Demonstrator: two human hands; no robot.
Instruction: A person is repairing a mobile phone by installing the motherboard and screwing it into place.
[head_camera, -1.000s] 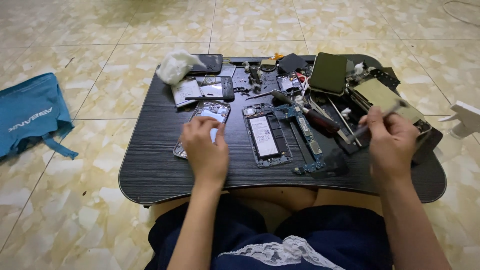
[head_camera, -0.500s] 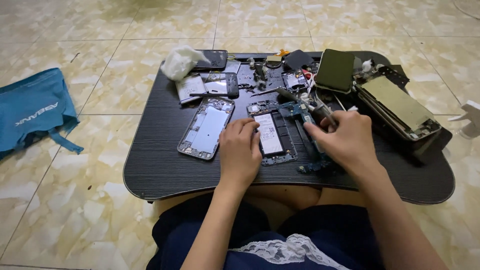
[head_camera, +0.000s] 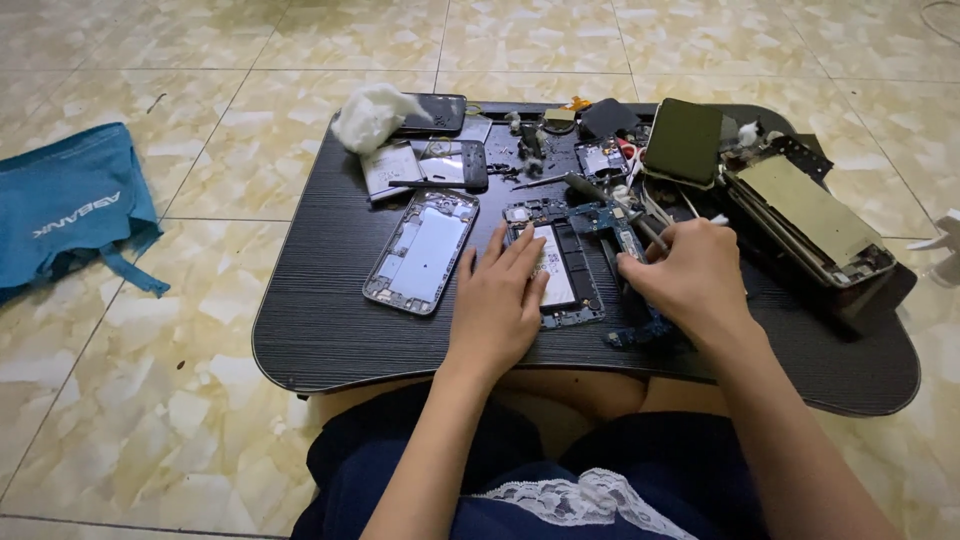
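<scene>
Two hands are now both at the opened phone body (head_camera: 556, 265) in the middle of the black bench (head_camera: 330, 330). A second ago our left hand (head_camera: 497, 300) was pressing on the empty silver phone frame (head_camera: 421, 250), and our right hand (head_camera: 690, 280) was far out at three o'clock, near the stack of old screens (head_camera: 810, 215). Since then the left hand has left the frame and lies flat with spread fingers on the lower part of the opened phone body, so its grip is open and only presses down. The right hand has come in to the three o'clock side of this body and its grip is closed around a thin dark tool (head_camera: 648, 232); the tip points toward the blue circuit board (head_camera: 608, 218) at about one o'clock of the phone body.

We judge that the work has moved from the frame to the phone body: one hand holds it steady, the other brings the tool to the board. The silver frame now lies free at nine o'clock of the left hand, just beside it but not touching. At twelve o'clock on the bench are small parts, a white crumpled tissue (head_camera: 366, 113) and a dark green phone cover (head_camera: 684, 142). A blue bag (head_camera: 65, 205) lies on the floor, well apart.
</scene>
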